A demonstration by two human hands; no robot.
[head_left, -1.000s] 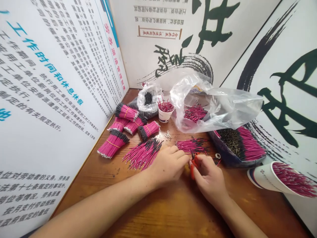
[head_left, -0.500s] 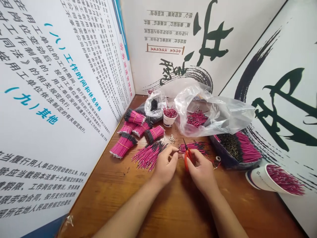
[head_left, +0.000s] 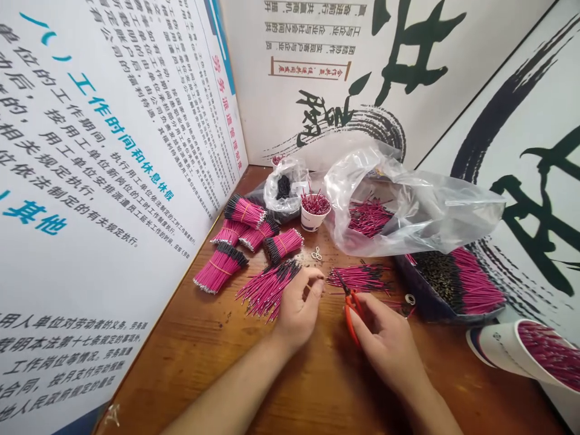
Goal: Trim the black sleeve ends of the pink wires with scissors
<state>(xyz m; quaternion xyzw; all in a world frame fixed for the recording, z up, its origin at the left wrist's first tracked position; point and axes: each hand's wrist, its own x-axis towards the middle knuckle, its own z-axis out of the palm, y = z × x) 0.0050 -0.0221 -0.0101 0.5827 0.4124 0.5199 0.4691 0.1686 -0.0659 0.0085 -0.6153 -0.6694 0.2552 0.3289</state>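
Observation:
My left hand (head_left: 299, 305) is closed in a pinch beside a loose spread of pink wires with black ends (head_left: 267, 290); whatever lies between its fingertips is too small to make out. My right hand (head_left: 385, 332) is wrapped round red-handled pliers (head_left: 352, 315), whose dark tips point up and left, apart from the left hand. Just beyond the tips, more pink and black wires (head_left: 362, 278) lie on the wooden table (head_left: 299, 386). Several banded wire bundles (head_left: 220, 267) are at the left, and a small pale looped item (head_left: 316, 254) lies between the wire groups.
Behind my hands stand a paper cup of wires (head_left: 312, 219) and a clear plastic bag (head_left: 417, 211). A dark tray of wires (head_left: 453, 284) is at the right, near a tilted paper cup (head_left: 502, 347). Printed panels (head_left: 136, 181) border the table.
My right hand and the pliers have moved right and down, away from my left hand, which stays pinched. The camera view has shifted slightly closer.

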